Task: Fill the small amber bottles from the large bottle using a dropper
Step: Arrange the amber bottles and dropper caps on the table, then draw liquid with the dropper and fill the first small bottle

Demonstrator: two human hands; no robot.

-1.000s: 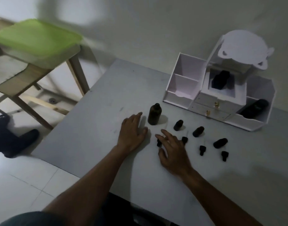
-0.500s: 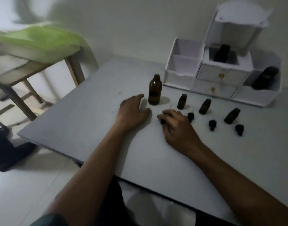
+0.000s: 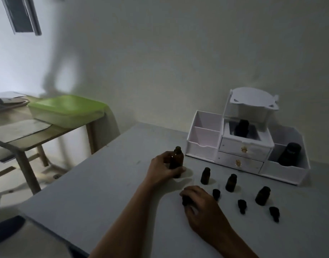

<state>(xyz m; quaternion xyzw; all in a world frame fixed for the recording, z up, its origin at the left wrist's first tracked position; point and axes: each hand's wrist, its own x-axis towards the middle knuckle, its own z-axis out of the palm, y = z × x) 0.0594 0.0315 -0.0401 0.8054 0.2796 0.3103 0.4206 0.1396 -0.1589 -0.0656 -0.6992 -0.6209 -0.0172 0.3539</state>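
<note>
The large amber bottle (image 3: 177,159) stands uncapped on the grey table (image 3: 108,179), and my left hand (image 3: 162,170) grips its body. Three small amber bottles (image 3: 205,175) (image 3: 231,182) (image 3: 262,195) stand upright in a row to its right. My right hand (image 3: 201,205) is curled over a black dropper cap (image 3: 186,200) in front of them, pinching it. Three more black dropper caps (image 3: 216,194) (image 3: 241,206) (image 3: 274,213) lie on the table beside that hand.
A white organiser (image 3: 204,144) with drawers stands at the back against the wall, with dark bottles (image 3: 241,128) (image 3: 290,153) in it. To the left is a wooden side table (image 3: 29,138) with a green-lidded box (image 3: 67,110).
My left hand moved from lying flat on the table to gripping the large bottle. My right hand closed over a dropper cap. The camera tilted up.
</note>
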